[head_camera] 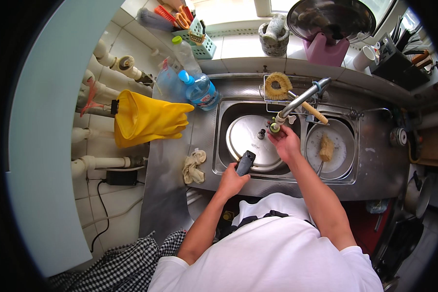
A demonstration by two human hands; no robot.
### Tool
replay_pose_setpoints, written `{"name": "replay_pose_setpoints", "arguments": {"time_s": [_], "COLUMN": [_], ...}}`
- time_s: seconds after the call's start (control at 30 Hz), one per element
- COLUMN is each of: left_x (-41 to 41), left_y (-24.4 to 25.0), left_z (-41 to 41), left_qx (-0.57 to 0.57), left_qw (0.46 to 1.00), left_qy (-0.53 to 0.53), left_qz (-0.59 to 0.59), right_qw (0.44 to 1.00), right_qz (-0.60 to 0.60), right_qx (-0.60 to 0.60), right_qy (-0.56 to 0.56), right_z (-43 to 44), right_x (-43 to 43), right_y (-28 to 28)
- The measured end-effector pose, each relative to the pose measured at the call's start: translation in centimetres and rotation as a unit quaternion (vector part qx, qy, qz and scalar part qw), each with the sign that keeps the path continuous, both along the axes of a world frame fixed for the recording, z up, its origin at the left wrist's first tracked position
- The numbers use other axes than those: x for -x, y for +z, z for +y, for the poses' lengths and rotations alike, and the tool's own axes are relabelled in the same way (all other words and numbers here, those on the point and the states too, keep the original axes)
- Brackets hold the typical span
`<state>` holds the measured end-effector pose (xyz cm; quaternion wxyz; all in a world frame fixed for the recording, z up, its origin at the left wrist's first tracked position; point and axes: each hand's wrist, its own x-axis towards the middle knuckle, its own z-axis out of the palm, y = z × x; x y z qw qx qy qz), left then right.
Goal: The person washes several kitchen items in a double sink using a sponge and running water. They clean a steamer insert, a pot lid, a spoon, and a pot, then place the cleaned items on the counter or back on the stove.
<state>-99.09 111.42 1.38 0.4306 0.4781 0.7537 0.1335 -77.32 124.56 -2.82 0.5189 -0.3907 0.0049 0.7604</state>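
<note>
A black handle (245, 163) is in my left hand (233, 181), at the near rim of the left sink basin (220, 146). It lies against a round shiny metal pan (241, 135) in that basin; whether its base or a lid faces up, I cannot tell. A small dark knob-like piece (261, 134) shows over the metal. My right hand (286, 144) has its fingers around the green nozzle (274, 127) at the end of the metal faucet (303, 98). No water stream is visible.
The right basin holds a metal bowl (345, 142) with a loofah-like scrubber (326, 148). Behind the faucet, a round brush (278, 86) rests on a wire rack. At left are a beige cloth (194, 166), yellow rubber gloves (149, 118) and a blue bottle (202, 93).
</note>
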Motion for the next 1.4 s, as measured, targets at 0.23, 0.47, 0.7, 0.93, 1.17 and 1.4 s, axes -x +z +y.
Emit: {"name": "replay_pose_setpoints", "arguments": {"time_s": [0.23,0.47,0.7,0.93,1.17,1.4], "left_x": [0.5,0.2,-0.9,-2.3,-5.6,-5.7], "left_y": [2.7,5.4,4.2,4.4,0.5,-0.8], "left_z": [0.6,1.9,3.5,7.0,5.6,4.5], "left_qx": [0.029,0.075,0.029,-0.015,-0.103,-0.164], "left_qw": [0.998,0.995,0.985,0.909,0.789,0.684], "left_qy": [-0.029,-0.063,-0.144,-0.344,-0.444,-0.496], "left_qz": [0.049,0.028,0.09,0.233,0.412,0.509], "right_qw": [0.975,0.928,0.996,0.968,0.871,0.699], "right_qz": [0.22,0.37,0.052,-0.242,-0.451,-0.598], "right_qx": [-0.021,-0.049,0.078,-0.019,-0.164,-0.236], "right_qy": [-0.01,0.016,-0.007,0.064,0.102,0.314], "right_z": [4.7,5.7,3.7,-0.8,-2.6,0.0], "right_x": [2.5,1.5,2.5,0.0,0.2,-1.5], "right_y": [-5.8,-8.3,-5.2,-3.2,1.7,6.0]}}
